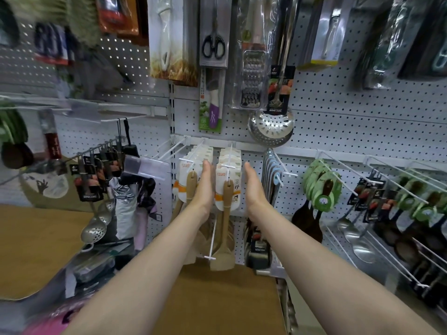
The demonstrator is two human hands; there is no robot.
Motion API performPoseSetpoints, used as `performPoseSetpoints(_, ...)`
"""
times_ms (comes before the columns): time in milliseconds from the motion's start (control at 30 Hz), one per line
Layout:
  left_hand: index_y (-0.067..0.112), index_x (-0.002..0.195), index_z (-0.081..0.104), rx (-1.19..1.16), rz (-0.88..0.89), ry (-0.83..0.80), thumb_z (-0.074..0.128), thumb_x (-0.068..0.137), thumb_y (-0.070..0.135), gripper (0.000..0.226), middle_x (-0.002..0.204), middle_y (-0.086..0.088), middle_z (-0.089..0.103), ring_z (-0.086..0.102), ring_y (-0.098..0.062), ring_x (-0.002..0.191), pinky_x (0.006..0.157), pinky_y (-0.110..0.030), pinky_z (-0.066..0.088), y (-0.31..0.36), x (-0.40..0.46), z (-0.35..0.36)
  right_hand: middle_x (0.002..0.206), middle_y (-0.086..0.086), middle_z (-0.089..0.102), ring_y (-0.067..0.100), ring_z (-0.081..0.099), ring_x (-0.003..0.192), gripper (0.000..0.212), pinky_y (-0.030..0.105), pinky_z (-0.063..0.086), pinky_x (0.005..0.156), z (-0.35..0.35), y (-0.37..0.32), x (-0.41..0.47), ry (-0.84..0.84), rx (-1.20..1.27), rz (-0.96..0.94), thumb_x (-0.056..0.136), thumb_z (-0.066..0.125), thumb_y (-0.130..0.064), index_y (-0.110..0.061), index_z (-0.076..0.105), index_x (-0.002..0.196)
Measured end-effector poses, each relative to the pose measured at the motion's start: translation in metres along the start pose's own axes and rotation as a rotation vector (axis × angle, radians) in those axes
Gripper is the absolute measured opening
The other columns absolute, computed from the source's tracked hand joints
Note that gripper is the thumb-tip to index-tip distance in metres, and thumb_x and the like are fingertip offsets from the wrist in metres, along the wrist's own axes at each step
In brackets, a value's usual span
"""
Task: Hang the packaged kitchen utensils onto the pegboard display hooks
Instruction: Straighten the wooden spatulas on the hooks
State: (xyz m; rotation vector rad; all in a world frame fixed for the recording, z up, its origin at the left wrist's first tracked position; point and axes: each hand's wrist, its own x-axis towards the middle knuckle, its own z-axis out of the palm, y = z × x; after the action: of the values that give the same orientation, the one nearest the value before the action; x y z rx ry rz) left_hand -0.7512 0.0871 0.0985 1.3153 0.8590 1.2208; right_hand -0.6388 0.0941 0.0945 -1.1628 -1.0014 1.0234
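Two rows of packaged wooden spatulas hang on white pegboard hooks at the centre. My left hand (204,187) and my right hand (252,187) are held flat with straight fingers, one on each side of the right row of spatulas (227,189). The left row (189,182) hangs just left of my left hand. Both palms face inward and hold nothing. Whether the palms touch the packages cannot be told. The white hook (229,160) carrying the right row sticks out between my hands.
A slotted steel skimmer (271,124), grater, scissors and knives hang above. Green-carded utensils (321,187) and ladles hang on hooks to the right, black-carded skimmers (96,180) to the left. A brown cardboard box (217,298) lies below my arms.
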Motion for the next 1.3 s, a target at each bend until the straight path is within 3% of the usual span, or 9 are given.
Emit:
performPoseSetpoints(200,0.019,0.144,0.043,-0.001,0.025,-0.001,0.008,0.107,0.046,0.057,0.111,0.006,0.052,0.052,0.010,0.080,0.056,0.001,0.044,0.001,0.002,0.000,0.099,-0.004,0.061,-0.013,0.061,0.053,0.040,0.003,0.043,0.047,-0.009,-0.012,-0.001,-0.069,-0.062,-0.057,0.109,0.033,-0.031,-0.007,0.051,0.136)
performPoseSetpoints(333,0.017,0.149,0.040,-0.049,0.010,-0.010,0.010,0.107,0.049,0.061,0.115,0.008,0.055,0.050,0.005,0.089,0.064,-0.001,0.042,-0.003,0.015,-0.005,0.092,-0.004,0.060,-0.008,0.057,0.057,0.039,0.002,0.043,0.048,-0.003,-0.017,-0.002,-0.053,-0.035,-0.060,0.109,0.031,-0.028,-0.004,0.053,0.131)
performPoseSetpoints(433,0.020,0.148,0.041,-0.053,0.023,-0.007,0.011,0.106,0.050,0.059,0.100,0.018,0.057,0.050,0.015,0.081,0.061,0.000,0.041,-0.006,0.021,-0.008,0.092,-0.008,0.062,-0.012,0.061,0.062,0.031,0.004,0.045,0.054,0.003,-0.012,0.008,-0.014,-0.010,-0.060,0.108,0.035,-0.033,-0.013,0.055,0.120)
performPoseSetpoints(600,0.038,0.114,0.050,-0.095,0.019,-0.012,0.014,0.107,0.048,0.038,0.087,0.029,0.060,0.056,0.019,0.079,0.058,0.000,0.043,-0.005,0.020,-0.012,0.131,-0.007,0.060,0.007,0.057,0.117,0.047,0.026,0.043,0.099,0.013,0.005,0.019,0.090,-0.086,-0.099,0.103,0.041,-0.049,-0.022,0.054,0.139)
performPoseSetpoints(700,0.041,0.101,0.057,-0.078,0.061,-0.007,0.016,0.108,0.046,0.042,0.079,0.034,0.068,0.060,0.023,0.082,0.066,0.000,0.044,-0.016,0.017,-0.021,0.132,-0.013,0.053,0.005,0.048,0.123,0.043,0.027,0.035,0.102,0.018,0.020,0.000,0.243,-0.079,-0.181,0.104,0.041,-0.043,-0.023,0.050,0.142)
performPoseSetpoints(833,0.038,0.113,0.060,0.006,0.154,0.094,0.024,0.100,0.060,0.044,0.106,0.025,0.069,0.061,0.009,0.104,0.086,-0.013,0.046,-0.045,0.011,-0.039,0.124,-0.009,0.057,0.006,0.050,0.116,0.029,0.024,0.037,0.097,0.026,0.046,-0.032,0.453,-0.148,-0.374,0.103,0.046,-0.034,-0.023,0.056,0.127)
performPoseSetpoints(933,0.027,0.111,0.062,-0.020,0.161,0.259,0.032,0.096,0.061,0.048,0.110,0.002,0.067,0.063,-0.013,0.103,0.090,-0.032,0.048,-0.062,0.016,-0.058,0.115,-0.008,0.063,0.009,0.057,0.110,0.034,0.029,0.044,0.093,0.038,0.060,-0.035,0.388,-0.120,-0.344,0.093,0.043,-0.047,-0.027,0.061,0.114)
performPoseSetpoints(1033,0.023,0.100,0.061,-0.056,0.147,0.355,0.033,0.105,0.044,0.035,0.095,-0.001,0.063,0.059,-0.014,0.085,0.075,-0.031,0.045,-0.066,0.020,-0.081,0.114,-0.007,0.067,0.015,0.061,0.111,0.034,0.043,0.047,0.100,0.055,0.073,-0.025,0.258,-0.090,-0.175,0.092,0.042,-0.055,-0.036,0.066,0.106)
performPoseSetpoints(1300,0.016,0.105,0.061,-0.062,-0.027,0.364,0.024,0.109,0.043,0.045,0.100,-0.001,0.063,0.057,-0.020,0.101,0.085,-0.032,0.044,-0.101,0.028,-0.134,0.153,0.010,0.044,0.024,0.043,0.140,0.057,0.039,0.032,0.116,0.083,0.119,-0.020,0.090,0.009,0.206,0.107,0.033,-0.045,-0.010,0.041,0.151)
